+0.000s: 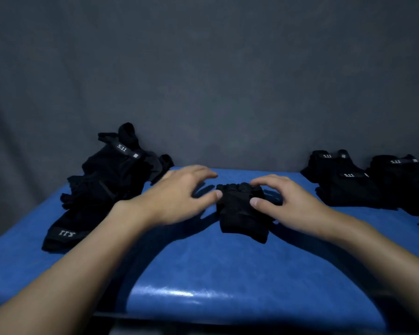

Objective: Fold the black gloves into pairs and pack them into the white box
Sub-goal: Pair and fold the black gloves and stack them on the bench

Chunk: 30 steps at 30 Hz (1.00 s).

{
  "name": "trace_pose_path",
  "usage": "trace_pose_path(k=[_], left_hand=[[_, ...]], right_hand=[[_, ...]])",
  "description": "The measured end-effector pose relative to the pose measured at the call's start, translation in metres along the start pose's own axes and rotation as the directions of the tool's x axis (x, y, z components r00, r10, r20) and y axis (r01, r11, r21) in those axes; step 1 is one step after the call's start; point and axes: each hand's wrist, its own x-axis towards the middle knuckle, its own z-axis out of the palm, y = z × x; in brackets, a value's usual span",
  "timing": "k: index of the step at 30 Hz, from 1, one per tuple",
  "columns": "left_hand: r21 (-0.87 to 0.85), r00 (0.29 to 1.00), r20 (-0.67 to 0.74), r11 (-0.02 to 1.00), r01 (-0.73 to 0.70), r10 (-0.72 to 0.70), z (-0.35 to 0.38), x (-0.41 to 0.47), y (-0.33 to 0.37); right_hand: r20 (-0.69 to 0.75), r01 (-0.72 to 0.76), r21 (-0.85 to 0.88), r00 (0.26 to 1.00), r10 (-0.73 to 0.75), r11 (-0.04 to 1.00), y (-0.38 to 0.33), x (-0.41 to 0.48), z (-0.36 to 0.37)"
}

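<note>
1. Grey cloth backdrop (203, 68) fills the upper half of the view, wrinkled and dim.
2. Below it lies a table (203, 274) under a shiny blue cover that catches a streak of light near its front edge.
3. On the table's left side sits a loose heap of black gloves (107, 189), tumbled over one another, with one cuff reaching toward the front edge and another sticking up at the back.
4. On the far right lie the stacked black gloves (348, 184), laid flat in neater piles that run off the right edge of the view, well apart from the heap.
5. Both bare forearms come in from the bottom corners and meet near the table's middle.
6. The left hand (179, 194), slightly blurred, is spread wide with straight fingers and holds nothing; its thumb (217, 194) just touches the left edge of the centre bundle.
7. The right hand (290, 201) rests on that bundle with arched, spread fingers, not wrapped round it: the index tip (254, 182) is at the far end and the right thumb (255, 201) is on top.
8. The centre bundle (240, 218) is a compact fold of black glove lying flat on the blue cover between the two hands, finger ends pointing away.
9. White "5.11" labels (122, 148) show on several cuffs in the heap and the stacks.
</note>
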Motion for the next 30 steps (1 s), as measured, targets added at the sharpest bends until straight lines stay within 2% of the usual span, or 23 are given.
trace_pose_path(k=[4,7,11,14,19,25,30], left_hand=[[0.093,0.968,-0.252,0.995,0.025,-0.001,-0.036,-0.007,-0.022],[0.179,0.932,-0.349,0.970,0.167,-0.096,-0.055,-0.018,-0.043],[0.289,0.919,-0.259,0.884,0.367,-0.297,-0.060,-0.032,-0.067],[0.281,0.912,-0.150,0.868,0.409,-0.381,-0.053,-0.038,-0.081],[0.242,0.912,-0.100,0.879,0.410,-0.398,-0.050,-0.043,-0.090],[0.195,0.913,-0.102,0.892,0.408,-0.395,-0.050,-0.042,-0.087],[0.189,0.911,-0.096,0.891,0.412,-0.400,-0.048,-0.042,-0.086]], right_hand=[[-0.005,0.033,0.056,0.999,-0.033,0.998,-0.027,0.019,0.014],[0.078,0.037,0.130,0.996,-0.047,0.991,-0.050,0.040,0.033],[0.168,-0.033,0.246,0.986,-0.009,0.969,-0.080,0.076,0.064],[0.257,-0.144,0.304,0.964,0.064,0.942,-0.091,0.101,0.089],[0.208,-0.242,0.279,0.960,0.187,0.929,-0.082,0.134,0.122],[0.251,-0.311,0.297,0.938,0.240,0.903,-0.080,0.146,0.133],[0.258,-0.308,0.316,0.938,0.231,0.897,-0.090,0.141,0.129]])
